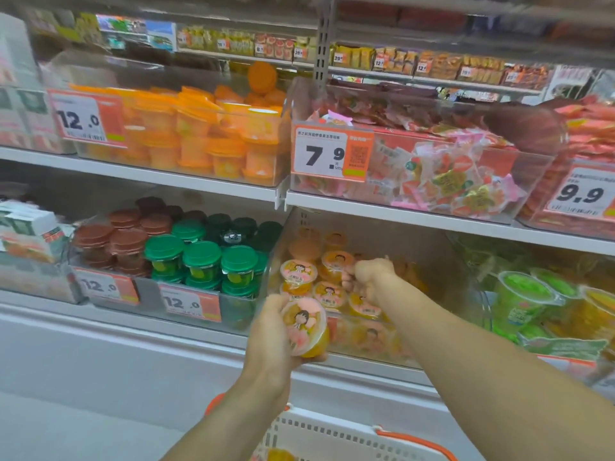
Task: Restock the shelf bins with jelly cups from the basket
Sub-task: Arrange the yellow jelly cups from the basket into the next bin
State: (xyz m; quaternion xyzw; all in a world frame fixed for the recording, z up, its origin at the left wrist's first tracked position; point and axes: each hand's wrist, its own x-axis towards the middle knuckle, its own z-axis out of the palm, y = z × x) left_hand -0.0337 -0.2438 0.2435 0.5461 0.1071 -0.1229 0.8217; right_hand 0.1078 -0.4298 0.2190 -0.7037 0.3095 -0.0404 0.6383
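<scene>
The left hand (pixel 271 331) grips a round clear plastic jelly cup of yellow jelly with a pink cartoon-printed lid (pixel 305 326), fingers curled round its side and underside, the lid tilted toward the camera. It is held just in front of the near edge of a clear plastic shelf bin (pixel 432 347) on the lower shelf. The right hand (pixel 372 277) reaches farther in, over that bin, fingers curled inward above the stacked cups; whether they pinch anything cannot be told, as the knuckles hide the fingertips. Inside the bin lie more yellow jelly cups with the same cartoon lids (pixel 298 272), stacked in rows toward the back.

Left of this bin stands a bin of green-lidded cups (pixel 201 257), and farther left, brown-lidded ones (pixel 128 242). To the right are green-topped tubs (pixel 524 294). On the shelf above, orange-lidded cups (pixel 199 128) fill a clear bin on the left, and pink wrapped sweets (pixel 449 181) fill one on the right behind a white and orange price tag reading 7.9 (pixel 327 154). At the near bottom edge shows a white perforated plastic basket with orange handles (pixel 332 437).
</scene>
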